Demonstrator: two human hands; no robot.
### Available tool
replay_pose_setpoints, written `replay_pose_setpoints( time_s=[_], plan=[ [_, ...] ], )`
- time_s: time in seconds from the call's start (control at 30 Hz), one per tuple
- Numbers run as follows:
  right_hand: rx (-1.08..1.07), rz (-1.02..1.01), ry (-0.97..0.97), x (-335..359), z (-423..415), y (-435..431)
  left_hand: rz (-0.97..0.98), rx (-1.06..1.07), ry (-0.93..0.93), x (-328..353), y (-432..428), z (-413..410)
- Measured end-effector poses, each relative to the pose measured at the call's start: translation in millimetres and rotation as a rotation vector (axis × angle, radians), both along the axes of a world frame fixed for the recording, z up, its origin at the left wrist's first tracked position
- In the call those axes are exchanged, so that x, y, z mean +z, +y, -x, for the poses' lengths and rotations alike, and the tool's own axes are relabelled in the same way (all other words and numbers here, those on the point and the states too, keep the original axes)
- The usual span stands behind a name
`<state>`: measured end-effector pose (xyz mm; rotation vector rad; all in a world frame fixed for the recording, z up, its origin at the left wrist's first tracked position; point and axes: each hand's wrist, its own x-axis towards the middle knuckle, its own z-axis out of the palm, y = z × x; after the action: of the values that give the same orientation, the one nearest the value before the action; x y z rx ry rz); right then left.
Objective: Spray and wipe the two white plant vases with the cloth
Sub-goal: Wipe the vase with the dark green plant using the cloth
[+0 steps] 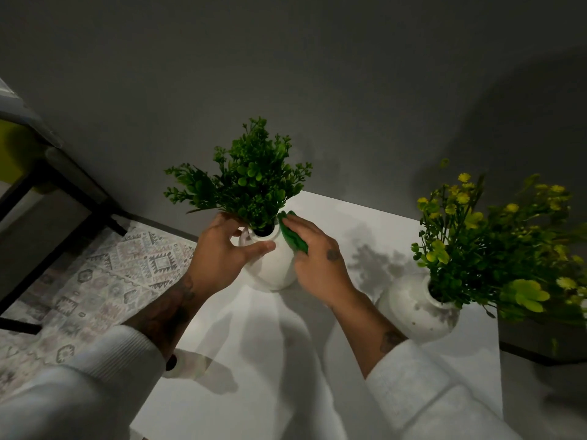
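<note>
- Vase (272,265) w/ green plant (251,182), far-left of worktop (254,360): L hand (222,252) curls round neck, steadying it.
- R hand (314,258), fingers straight, presses green cloth (293,239) on its shoulder.
- 2nd vase (413,308) waits at right.

We catch just a sliver of green cloth (293,238) under the right hand (317,258); the left hand (219,252) masks part of the vase (273,265).

The left hand (222,252) reaches in from the lower left, fingers curled round the neck of the vase (273,265), thumb stretched across its front; the right hand (317,258) comes from the lower right, fingers straight and together, pressing the cloth (295,239) flat against it; both forearms are bare above white sleeves (104,369).
</note>
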<state>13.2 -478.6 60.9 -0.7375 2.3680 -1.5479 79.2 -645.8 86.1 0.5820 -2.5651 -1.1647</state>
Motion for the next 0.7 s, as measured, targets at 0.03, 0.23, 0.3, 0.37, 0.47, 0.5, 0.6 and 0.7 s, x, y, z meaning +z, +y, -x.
replay_pose_setpoints(
  time_s=[0.03, 0.23, 0.3, 0.37, 0.47, 0.5, 0.6, 0.7],
  plan=[
    [0.011, -0.009, 0.012, 0.7, 2.8, -0.6, 0.0, 0.006, 0.0, -0.3, 0.3, 0.1],
    [0.008, 0.033, 0.118, -18.3, -20.2, 12.4, 0.017, -0.003, -0.001, -5.5, -1.6, -1.1],
    [-0.011, 0.049, 0.138, -22.4, -28.0, 13.9, 0.036, -0.006, -0.004, -6.7, -3.0, -0.9],
    [-0.034, 0.055, 0.124, -20.2, -25.8, 8.7, 0.042, -0.008, -0.01, -6.9, -4.2, -0.1],
    [-0.054, 0.027, 0.067, -9.4, -13.2, -2.7, 0.038, -0.01, -0.017, -7.5, -5.5, 1.2],
    [-0.053, 0.017, 0.067, -6.9, -10.4, -5.3, 0.037, -0.007, -0.015, -7.8, -5.5, 1.3],
    [-0.051, -0.003, 0.113, -6.8, -15.7, -4.4, 0.035, 0.002, -0.01, -8.9, -4.5, 1.3],
    [-0.038, 0.028, 0.164, -16.0, -31.0, 5.3, 0.028, -0.006, -0.008, -10.0, -4.5, 0.7]
  ],
)
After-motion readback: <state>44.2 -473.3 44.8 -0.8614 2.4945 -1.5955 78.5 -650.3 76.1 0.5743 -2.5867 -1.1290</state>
